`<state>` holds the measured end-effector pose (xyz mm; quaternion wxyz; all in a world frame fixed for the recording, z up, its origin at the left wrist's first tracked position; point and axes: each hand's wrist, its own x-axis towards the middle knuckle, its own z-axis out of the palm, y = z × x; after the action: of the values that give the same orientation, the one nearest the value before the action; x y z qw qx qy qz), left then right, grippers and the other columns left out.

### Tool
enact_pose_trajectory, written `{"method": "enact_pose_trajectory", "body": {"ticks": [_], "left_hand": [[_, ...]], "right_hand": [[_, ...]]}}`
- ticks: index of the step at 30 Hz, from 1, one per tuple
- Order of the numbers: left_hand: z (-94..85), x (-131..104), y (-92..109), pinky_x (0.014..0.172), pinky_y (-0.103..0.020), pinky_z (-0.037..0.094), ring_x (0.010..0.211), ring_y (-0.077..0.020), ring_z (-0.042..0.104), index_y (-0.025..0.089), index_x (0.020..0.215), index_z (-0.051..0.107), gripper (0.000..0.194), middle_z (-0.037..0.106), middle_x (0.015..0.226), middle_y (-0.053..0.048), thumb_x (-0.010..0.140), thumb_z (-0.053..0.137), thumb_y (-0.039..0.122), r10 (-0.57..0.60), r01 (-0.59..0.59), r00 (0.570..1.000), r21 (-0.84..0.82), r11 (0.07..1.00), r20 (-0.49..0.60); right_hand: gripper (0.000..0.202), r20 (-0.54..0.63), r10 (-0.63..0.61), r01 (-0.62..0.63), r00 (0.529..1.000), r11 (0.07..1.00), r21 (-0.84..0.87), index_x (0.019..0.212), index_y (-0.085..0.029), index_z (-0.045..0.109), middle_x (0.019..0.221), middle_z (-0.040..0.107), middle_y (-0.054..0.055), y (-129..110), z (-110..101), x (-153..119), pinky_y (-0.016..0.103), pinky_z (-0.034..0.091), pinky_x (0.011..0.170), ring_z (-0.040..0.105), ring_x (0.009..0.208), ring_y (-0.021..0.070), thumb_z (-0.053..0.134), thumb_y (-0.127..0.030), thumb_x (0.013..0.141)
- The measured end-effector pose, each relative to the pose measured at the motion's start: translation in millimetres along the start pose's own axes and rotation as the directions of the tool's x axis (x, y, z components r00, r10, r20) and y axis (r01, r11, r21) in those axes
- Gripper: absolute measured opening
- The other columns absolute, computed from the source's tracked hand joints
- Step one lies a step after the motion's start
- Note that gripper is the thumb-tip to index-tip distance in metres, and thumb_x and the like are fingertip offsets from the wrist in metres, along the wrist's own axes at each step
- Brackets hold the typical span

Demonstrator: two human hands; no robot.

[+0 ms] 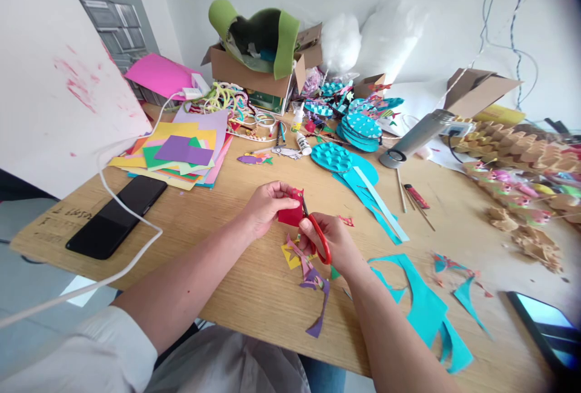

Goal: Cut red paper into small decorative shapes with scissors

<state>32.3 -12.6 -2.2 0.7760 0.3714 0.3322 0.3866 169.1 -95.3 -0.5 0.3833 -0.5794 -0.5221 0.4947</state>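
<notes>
The left hand (265, 211) is holding a small red piece (289, 217) above the middle of the worktop (204, 199), its fingers pinching narrowly on the upper part. The right hand (338, 241) is gripping red-handled scissors (324, 243), fingers closing around the loops, with the blades meeting the red piece at its 3 o'clock edge. Taking that piece as the clock's centre, a red scrap (346, 221) is lying at 3 o'clock, while pink (295, 250) and purple scraps (323, 311) are trailing from 6 towards 5 o'clock. Cutting appears to be partly done: the top edge is showing an uneven outline, whereas the lower part is keeping a plain, broad form. How much cutting is remaining cannot be told, as fingers are covering some of the outline. Finished-looking fish shapes (255, 159) are lying at 11 o'clock, and blue ovals (330, 157) are resting at 1 o'clock. Larger blue offcuts (424, 305) are spreading at 4 o'clock, and a stack of coloured sheets (184, 152) is sitting at 10 o'clock.
</notes>
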Motion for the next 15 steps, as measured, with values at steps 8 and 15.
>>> {"method": "enact_pose_trajectory", "body": {"ticks": [8,15], "left_hand": [[-0.4,0.4,0.3,0.061,-0.023,0.043,0.06,-0.0097,0.058,0.012,0.072,0.059,0.027,0.066,0.069,-0.001,0.05,0.074,0.008,0.002,-0.002,1.0,0.009,1.0,0.003],[-0.8,0.3,0.2,0.06,-0.023,0.043,0.06,-0.0097,0.059,0.013,0.072,0.06,0.027,0.066,0.069,-0.001,0.05,0.075,0.008,-0.003,0.003,1.0,0.001,1.0,0.009]], "right_hand": [[0.055,-0.005,0.006,-0.006,1.0,1.0,0.006,0.063,-0.018,0.053,0.05,0.063,0.004,-1.4,0.1,0.0,0.022,0.044,0.041,0.058,0.042,0.0132,0.062,-0.072,0.069],[0.053,0.0,0.01,-0.01,1.0,1.0,0.009,0.061,-0.019,0.051,0.048,0.061,0.002,-2.6,0.4,-1.4,0.024,0.044,0.042,0.059,0.043,0.0144,0.065,-0.069,0.069]]}}
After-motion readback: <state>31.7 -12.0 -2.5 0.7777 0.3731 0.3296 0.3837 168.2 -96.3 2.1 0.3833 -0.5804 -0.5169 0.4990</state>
